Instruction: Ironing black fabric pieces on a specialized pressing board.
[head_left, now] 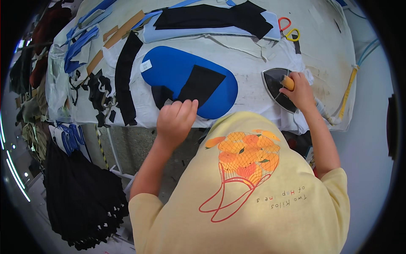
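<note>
A blue oval pad lies on the white-covered table, with a black fabric piece flat on its right part. My left hand is closed at the near edge of that fabric, its fingers pinching the cloth there. A smaller dark flap sticks out left of these fingers. To the right, my right hand wraps round the wooden handle of an iron. The iron's dark plate sits on the white cloth beside the blue pad, its pointed end toward the far left.
Folded black fabric lies on a light blue board at the back. Scissors with red and yellow handles are beside it. A long black strip and black scraps lie left. Black garments hang below the table's left end.
</note>
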{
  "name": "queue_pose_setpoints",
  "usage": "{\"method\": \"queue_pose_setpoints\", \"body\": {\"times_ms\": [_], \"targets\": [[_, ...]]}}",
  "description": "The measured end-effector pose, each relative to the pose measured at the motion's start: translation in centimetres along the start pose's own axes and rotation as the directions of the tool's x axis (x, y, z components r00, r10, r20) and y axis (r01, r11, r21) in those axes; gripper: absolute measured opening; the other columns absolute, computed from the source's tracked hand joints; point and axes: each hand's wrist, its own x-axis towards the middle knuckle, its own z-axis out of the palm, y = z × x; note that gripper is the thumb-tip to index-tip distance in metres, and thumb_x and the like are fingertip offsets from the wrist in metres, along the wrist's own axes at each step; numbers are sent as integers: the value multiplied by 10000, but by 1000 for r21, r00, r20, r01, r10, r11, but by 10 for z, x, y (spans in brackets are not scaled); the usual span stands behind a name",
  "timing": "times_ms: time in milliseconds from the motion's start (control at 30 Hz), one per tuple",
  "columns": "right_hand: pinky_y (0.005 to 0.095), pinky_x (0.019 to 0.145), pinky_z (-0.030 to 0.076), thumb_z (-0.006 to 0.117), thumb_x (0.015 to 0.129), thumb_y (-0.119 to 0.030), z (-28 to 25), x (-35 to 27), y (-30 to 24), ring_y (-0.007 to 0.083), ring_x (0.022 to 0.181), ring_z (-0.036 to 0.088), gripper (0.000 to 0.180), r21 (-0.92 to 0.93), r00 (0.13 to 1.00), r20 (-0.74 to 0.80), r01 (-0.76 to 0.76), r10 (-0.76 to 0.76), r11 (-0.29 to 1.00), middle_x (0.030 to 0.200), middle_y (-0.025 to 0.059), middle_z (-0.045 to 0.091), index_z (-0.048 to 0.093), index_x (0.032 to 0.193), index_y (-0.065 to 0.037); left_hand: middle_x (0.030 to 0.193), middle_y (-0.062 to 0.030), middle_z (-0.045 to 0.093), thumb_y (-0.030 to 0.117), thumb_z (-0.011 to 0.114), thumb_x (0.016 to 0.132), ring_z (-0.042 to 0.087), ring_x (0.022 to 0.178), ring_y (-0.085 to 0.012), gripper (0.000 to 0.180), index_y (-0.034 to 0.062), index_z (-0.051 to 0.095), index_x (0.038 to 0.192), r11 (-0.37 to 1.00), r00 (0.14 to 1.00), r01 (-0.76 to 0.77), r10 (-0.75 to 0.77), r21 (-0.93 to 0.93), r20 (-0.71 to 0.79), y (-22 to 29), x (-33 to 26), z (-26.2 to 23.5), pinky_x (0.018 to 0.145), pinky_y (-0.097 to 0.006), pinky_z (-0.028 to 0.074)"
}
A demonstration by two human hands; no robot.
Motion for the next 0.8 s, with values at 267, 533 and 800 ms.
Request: {"method": "queue_pose_setpoints", "body": {"times_ms": [267,533,800], "targets": [[450,1170,253,560,924,-456,6,-3,-128,280,1440,325,683,4,550,-119,833,-827,554,1545,92,375,390,1490,-113,988,-20,607,148,596,770,568,828,-187,399,79,678,1154,994,994,104,-103,14,-46,10,-2,11,647,-304,408],[461,1194,188,494,900,-600,33,-1,-148,242,1465,272,791,-90,583,-72,804,-809,588,1573,56,329,346,1513,-122,953,-30,560,78,612,763,564,855,-218,391,92,680,1148,964,963,266,-265,-22,56,18,-79,28,691,-350,467],[463,1192,188,501,891,-599,35,-6,-153,204,1459,287,781,-82,540,-81,834,-838,546,1563,34,355,379,1500,-126,1416,-98,500,207,638,820,478,1310,-285,577,101,514,1374,894,935,348,-355,-281,29,26,23,22,1058,-430,382]]}}
